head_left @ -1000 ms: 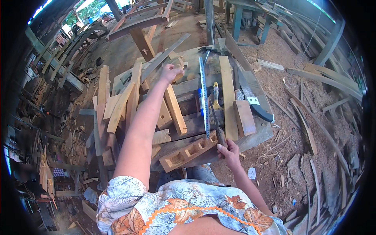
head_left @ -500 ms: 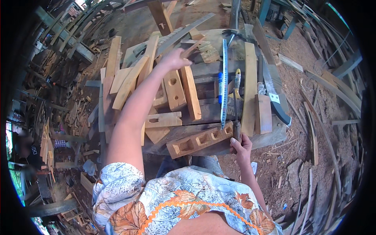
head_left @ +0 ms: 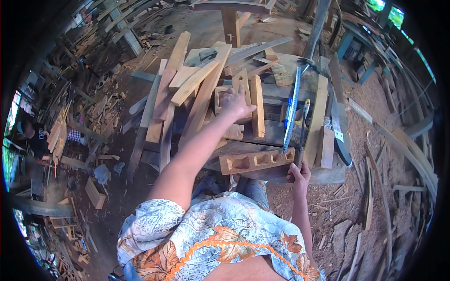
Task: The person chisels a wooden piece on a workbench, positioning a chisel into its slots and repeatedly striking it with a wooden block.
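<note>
Clamping fingers of right hand (head_left: 299, 173) around tool (head_left: 301, 152) beside notched block (head_left: 258, 161), lower centre; spreading fingers of left hand (head_left: 237, 103) near holed wood (head_left: 240, 79), mid-frame; showing illegible graduations on ruler (head_left: 292, 110), right of centre

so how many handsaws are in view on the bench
1. The handsaw lies along the right side of the bench, its dark handle toward the person, beside a short wooden block. Others may be hidden under the wood.

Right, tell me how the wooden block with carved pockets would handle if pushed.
The wooden block should stay stiff, being thick wood. Its carved pockets probably lighten it a little. Flat sides suggest it would slide rather than roll.
</note>
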`<state>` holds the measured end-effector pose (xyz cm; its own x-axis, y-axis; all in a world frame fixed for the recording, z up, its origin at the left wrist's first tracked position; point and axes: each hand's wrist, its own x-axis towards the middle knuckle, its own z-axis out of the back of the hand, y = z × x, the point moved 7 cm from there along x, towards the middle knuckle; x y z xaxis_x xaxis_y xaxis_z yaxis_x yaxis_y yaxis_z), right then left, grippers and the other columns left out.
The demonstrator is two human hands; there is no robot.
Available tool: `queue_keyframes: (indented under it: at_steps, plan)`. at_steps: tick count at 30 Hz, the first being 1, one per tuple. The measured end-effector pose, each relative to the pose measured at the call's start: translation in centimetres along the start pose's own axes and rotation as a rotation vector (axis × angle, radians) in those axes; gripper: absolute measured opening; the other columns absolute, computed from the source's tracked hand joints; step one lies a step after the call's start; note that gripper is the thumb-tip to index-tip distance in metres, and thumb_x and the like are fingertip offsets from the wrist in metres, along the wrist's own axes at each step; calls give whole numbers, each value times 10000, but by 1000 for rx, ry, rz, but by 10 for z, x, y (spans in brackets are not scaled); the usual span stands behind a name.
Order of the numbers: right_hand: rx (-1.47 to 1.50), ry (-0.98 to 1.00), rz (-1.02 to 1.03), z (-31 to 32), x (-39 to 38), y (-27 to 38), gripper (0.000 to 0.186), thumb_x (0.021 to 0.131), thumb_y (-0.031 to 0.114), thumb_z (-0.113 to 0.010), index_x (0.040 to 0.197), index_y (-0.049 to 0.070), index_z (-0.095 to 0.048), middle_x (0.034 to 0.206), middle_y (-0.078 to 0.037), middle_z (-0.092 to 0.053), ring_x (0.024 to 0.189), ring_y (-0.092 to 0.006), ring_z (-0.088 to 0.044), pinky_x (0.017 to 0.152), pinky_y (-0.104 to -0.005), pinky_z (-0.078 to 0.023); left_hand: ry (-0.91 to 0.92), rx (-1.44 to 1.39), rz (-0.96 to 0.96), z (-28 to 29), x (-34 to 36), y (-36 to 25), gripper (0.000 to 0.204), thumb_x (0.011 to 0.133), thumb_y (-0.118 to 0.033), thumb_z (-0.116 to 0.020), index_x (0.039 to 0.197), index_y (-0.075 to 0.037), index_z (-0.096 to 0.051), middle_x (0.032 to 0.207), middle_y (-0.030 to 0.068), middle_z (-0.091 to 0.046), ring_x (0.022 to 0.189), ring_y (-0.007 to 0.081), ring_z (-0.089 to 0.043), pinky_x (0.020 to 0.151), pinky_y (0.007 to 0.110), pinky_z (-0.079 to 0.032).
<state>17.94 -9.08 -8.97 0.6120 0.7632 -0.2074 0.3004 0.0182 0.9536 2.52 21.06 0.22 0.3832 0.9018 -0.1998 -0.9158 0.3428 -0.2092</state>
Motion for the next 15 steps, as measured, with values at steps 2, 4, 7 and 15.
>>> queue_keyframes:
  at_steps: [2, 4, 7, 15]
  plan:
    - [6, 23, 25, -2, 0, 1, 174, 872, 217, -687, 897, 88, -573, 652, 1, -557, 490, -73, -520, 428, -219, -415, -27, 44, -9, -3, -5, -9, 987, 756, -636, -641, 1479, -83, -259, 1445, 294, -329, 1348, 397, -349, 1046, 553, -341]
    - [14, 22, 34, -2, 1, 2, 177, 865, 210, -695, 895, 84, -574, 652, 0, -559, 487, -77, -522, 425, -222, -416, -85, 86, -14, -5, -9, -20, 996, 750, -645, -642, 1469, -65, -268, 1435, 292, -339, 1361, 405, -305, 1031, 624, -285]
    - [33, 18, 38, -1, 1, 2, 179, 852, 185, -710, 876, 79, -568, 656, -4, -565, 484, -86, -527, 425, -226, -420, -115, 117, 6, -12, -13, -34, 985, 750, -639, -641, 1474, -84, -269, 1479, 303, -271, 1381, 493, -205, 1024, 700, -204]
    - [-32, 23, 63, -2, 2, 2, 163, 894, 208, -654, 864, 85, -551, 644, -17, -561, 467, -87, -521, 398, -226, -406, -231, 33, 71, -31, -5, -50, 841, 721, -372, -714, 1447, -131, -364, 1500, 322, -213, 1363, 588, -140, 1037, 727, -127]
